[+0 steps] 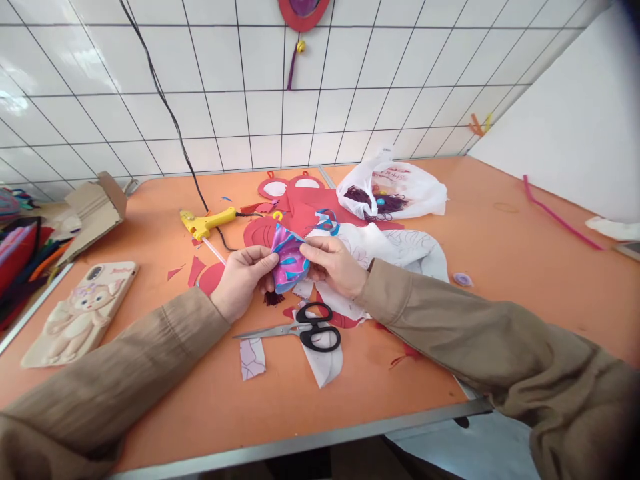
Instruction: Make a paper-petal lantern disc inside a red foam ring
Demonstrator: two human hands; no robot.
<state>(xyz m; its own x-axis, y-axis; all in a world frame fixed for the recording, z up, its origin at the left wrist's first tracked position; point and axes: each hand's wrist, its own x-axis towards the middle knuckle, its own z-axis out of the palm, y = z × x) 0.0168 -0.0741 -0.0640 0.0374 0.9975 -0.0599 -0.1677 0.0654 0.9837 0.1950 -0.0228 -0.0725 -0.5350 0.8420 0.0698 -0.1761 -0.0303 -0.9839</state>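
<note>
Between my two hands is a small pink and blue patterned fabric piece (290,259), raised above the table. My left hand (244,277) pinches its left edge, thumb on top. My right hand (336,265) grips the right edge the same way; the fingers underneath are partly hidden. A dark tassel (273,299) shows just below the fabric; whether it is joined to it I cannot tell. Black-handled scissors (300,328) lie closely below the hands, blades pointing left. White cloth scraps (324,367) lie under and beside them.
A yellow glue gun (210,221) with its cord lies left of red cut pieces (305,200). Behind my right hand are a white patterned cloth (400,250) and a plastic bag (420,190) with dark threads. A phone (83,313) and cardboard (97,207) are at left.
</note>
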